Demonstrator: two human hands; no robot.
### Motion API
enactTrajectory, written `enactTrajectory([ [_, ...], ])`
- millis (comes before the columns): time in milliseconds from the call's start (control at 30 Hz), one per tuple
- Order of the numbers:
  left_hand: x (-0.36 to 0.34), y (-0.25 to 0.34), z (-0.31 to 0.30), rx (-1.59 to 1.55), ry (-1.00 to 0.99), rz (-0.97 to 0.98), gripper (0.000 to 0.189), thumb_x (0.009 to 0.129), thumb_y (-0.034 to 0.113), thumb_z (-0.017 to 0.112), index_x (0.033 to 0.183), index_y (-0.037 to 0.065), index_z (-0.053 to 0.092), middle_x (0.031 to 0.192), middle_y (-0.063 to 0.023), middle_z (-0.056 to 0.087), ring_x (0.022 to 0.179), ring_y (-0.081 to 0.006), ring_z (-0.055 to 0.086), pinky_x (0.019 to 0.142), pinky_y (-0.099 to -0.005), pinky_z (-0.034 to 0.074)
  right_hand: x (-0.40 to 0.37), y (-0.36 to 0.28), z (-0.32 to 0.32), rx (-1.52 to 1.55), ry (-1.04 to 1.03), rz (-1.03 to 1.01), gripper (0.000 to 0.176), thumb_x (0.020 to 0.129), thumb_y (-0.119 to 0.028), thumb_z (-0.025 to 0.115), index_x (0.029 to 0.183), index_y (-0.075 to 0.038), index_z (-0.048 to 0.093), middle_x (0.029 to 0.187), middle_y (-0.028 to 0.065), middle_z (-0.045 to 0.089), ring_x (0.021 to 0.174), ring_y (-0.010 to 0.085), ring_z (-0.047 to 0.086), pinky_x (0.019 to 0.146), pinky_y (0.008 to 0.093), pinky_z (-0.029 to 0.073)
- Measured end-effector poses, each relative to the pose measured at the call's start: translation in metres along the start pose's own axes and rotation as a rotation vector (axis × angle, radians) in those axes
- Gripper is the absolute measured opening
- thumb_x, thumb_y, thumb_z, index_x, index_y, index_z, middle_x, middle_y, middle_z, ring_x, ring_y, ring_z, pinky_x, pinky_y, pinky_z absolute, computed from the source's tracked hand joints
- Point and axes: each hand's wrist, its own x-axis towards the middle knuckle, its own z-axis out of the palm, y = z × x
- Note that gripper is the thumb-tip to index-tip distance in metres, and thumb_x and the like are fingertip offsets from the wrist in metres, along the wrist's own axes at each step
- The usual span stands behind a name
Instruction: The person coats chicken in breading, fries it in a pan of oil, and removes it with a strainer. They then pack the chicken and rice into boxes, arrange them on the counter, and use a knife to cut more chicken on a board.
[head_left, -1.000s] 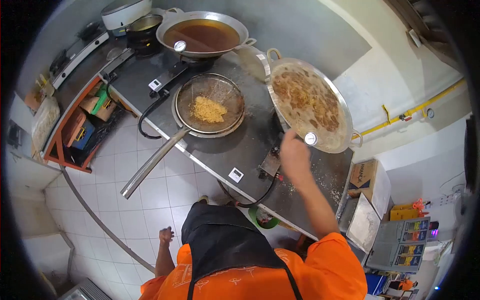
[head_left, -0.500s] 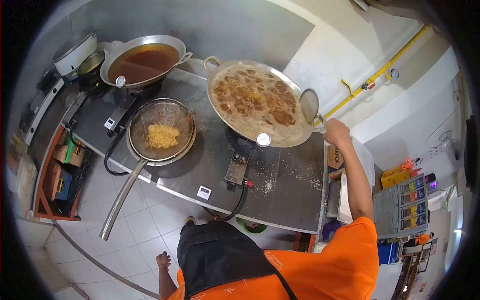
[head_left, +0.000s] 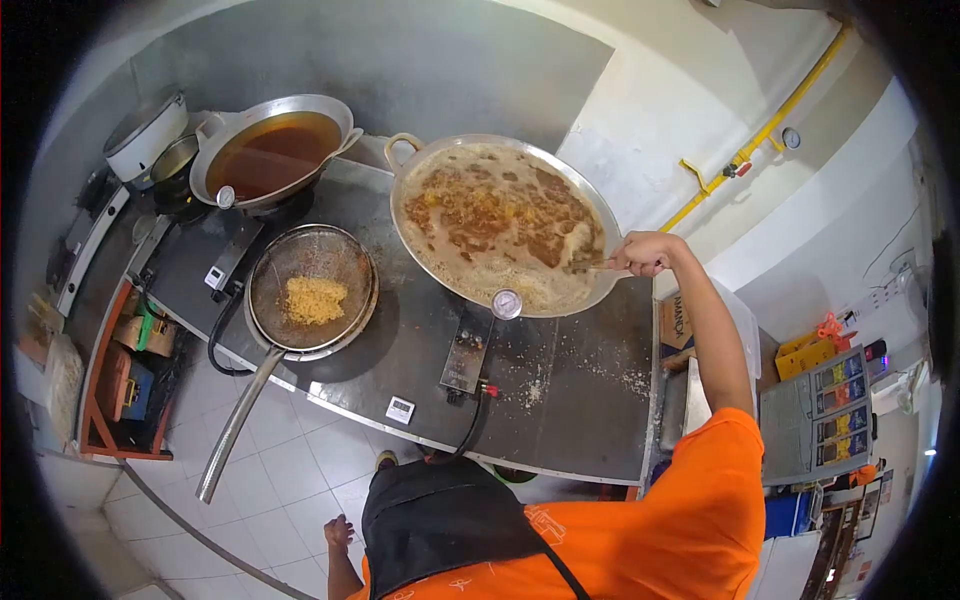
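Head view shows the right hand clenched around the handle of a skimmer, its head dipped into the foaming oil at the right edge of the big wok on the far side of the steel counter. The left hand hangs slack beside the apron, holding nothing. With the knuckles just beside the rim, a hasty sweep could splash hot oil onto the wrist or slop it onto the counter.
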Motion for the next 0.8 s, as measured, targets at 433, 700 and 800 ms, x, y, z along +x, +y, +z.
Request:
enactTrajectory([
  [433,-0.023,0.001,0.004,0.173,-0.011,0.035,0.030,0.087,0.030,0.056,0.094,0.001,0.058,0.076,-0.0103,0.065,0.054,-0.0175,0.057,0.045,-0.0313,0.040,0.046,-0.015,0.041,0.239,-0.020,-0.151,0.019,0.093,-0.019,0.054,0.107,-0.008,0.061,0.052,-0.0082,0.035,0.039,0.0029,0.025,0.034,0.0235,0.018],
  [700,-0.011,0.006,-0.009,0.012,0.077,0.065,0.038,0.088,0.029,0.055,0.107,-0.004,0.057,0.082,-0.0136,0.066,0.057,-0.0168,0.058,0.043,-0.0284,0.040,0.078,-0.024,0.058,0.358,-0.026,-0.200,0.032,0.096,-0.025,0.056,0.123,-0.009,0.056,0.052,-0.0098,0.035,0.035,0.0010,0.024,0.032,0.0202,0.017],
  [800,-0.014,0.002,-0.013,-0.032,0.101,0.060,0.039,0.089,0.029,0.055,0.109,-0.005,0.056,0.084,-0.0143,0.066,0.058,-0.0175,0.059,0.044,-0.0280,0.040,0.081,-0.019,0.050,0.644,-0.174,-0.234,0.028,0.096,-0.024,0.054,0.121,-0.010,0.056,0.052,-0.0112,0.031,0.036,0.0008,0.023,0.032,0.0197,0.016],
])
